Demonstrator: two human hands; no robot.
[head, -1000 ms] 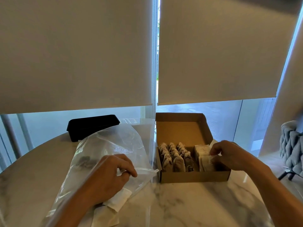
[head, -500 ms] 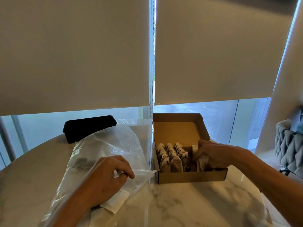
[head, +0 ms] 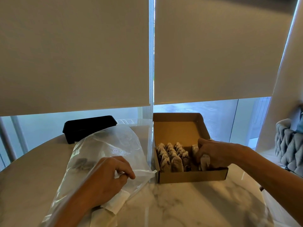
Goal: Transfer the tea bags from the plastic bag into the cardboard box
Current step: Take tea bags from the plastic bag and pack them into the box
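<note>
An open cardboard box (head: 193, 176) stands on the marble table, lid upright at the back. Rows of brown tea bags (head: 172, 156) fill its left part. My right hand (head: 214, 153) is down inside the right part, fingers curled round white tea bags (head: 205, 161). A clear plastic bag (head: 111, 148) lies to the left, with a few dark tea bags (head: 82, 163) showing through it. My left hand (head: 106, 179) pinches the bag's edge near its opening. White paper sachets (head: 114, 203) lie under my left wrist.
A black plastic tray (head: 88, 127) sits at the back left of the round marble table (head: 188, 207). Roller blinds hang over the window behind. A grey quilted chair (head: 288, 145) stands at the right.
My right hand has sunk deeper into the box's right side, pushing the white tea bags down. My left hand keeps hold of the bag's edge.
</note>
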